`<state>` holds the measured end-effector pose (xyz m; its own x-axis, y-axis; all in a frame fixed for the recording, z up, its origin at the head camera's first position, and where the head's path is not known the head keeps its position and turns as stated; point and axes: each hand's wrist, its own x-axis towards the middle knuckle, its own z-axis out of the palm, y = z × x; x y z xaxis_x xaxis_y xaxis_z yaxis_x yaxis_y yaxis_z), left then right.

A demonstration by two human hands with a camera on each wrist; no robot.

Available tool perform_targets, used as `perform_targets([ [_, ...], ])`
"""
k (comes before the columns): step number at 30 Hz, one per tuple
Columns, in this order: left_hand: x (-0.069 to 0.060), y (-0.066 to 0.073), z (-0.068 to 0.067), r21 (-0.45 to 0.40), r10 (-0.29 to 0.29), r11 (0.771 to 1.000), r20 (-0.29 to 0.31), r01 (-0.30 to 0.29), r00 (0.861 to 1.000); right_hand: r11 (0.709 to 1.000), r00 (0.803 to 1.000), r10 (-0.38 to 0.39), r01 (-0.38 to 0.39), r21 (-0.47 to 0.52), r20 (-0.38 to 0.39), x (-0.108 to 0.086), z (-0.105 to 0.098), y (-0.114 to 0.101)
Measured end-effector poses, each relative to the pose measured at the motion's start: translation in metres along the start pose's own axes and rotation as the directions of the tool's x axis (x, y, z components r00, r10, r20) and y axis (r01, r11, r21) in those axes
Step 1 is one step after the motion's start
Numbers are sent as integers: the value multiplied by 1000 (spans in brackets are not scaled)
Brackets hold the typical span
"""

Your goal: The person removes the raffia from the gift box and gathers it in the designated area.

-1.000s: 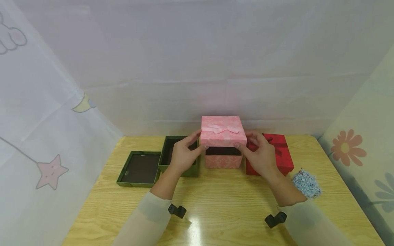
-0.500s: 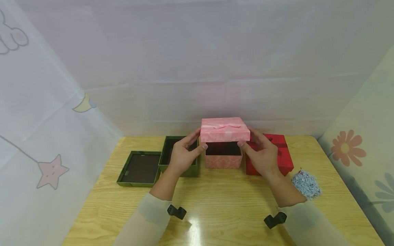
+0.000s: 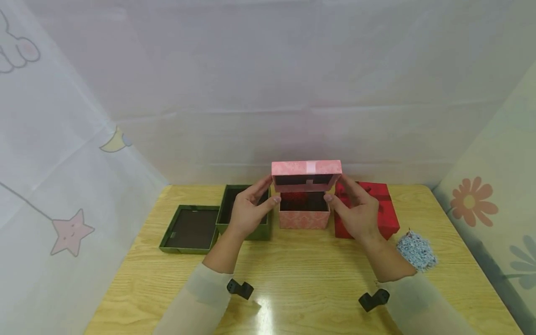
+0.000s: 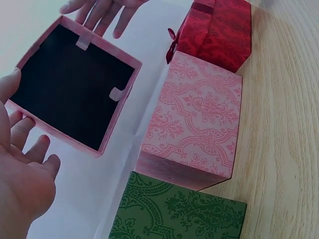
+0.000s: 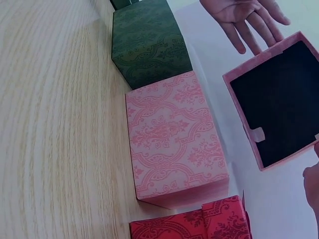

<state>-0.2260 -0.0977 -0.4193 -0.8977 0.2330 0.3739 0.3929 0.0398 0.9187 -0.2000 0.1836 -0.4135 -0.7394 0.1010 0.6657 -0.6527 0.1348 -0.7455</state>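
Observation:
A pink lid (image 3: 306, 168) is tilted above the pink patterned box (image 3: 304, 220), its dark inside facing down and toward me. My left hand (image 3: 248, 209) and right hand (image 3: 358, 209) support it from opposite sides. In the wrist views, extended fingertips touch the lid's side walls, and no fingers wrap around them. Both thumbs stand below the lid's near edge in the head view. The open box on the table shows a dark inside with a reddish patch. The pink bow on the lid's top is hidden.
An open green box (image 3: 264, 231) stands left of the pink box, with its upturned green lid (image 3: 192, 229) beside it. A red box with a dark ribbon (image 3: 387, 209) is at right. Pale blue shredded filler (image 3: 416, 250) lies on the wooden table (image 3: 310, 279).
The pink lid has rotated, its near edge rising until the dark underside shows. Both thumbs have come away from its front edge. The other things have stayed put.

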Motion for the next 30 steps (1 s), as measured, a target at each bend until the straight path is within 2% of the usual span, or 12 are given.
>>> perform_targets([
  [5,-1,-2,-1,-69,-3,998,26,5,1000,997,999,-38,37,69,11,-3,-3,14],
  [9,-2,-3,-1,-136,16,991,37,-11,999,989,998,-68,66,132,15,-4,-4,15],
  [17,-1,-7,0,-198,67,978,46,-57,997,969,992,-124,115,220,31,-3,-3,15],
  [24,-3,-8,-2,-207,71,976,33,-63,997,987,997,-75,71,142,23,-7,-2,15],
  [30,-5,-9,-2,-240,73,969,36,-62,997,998,997,-31,27,51,73,-8,-2,15],
])
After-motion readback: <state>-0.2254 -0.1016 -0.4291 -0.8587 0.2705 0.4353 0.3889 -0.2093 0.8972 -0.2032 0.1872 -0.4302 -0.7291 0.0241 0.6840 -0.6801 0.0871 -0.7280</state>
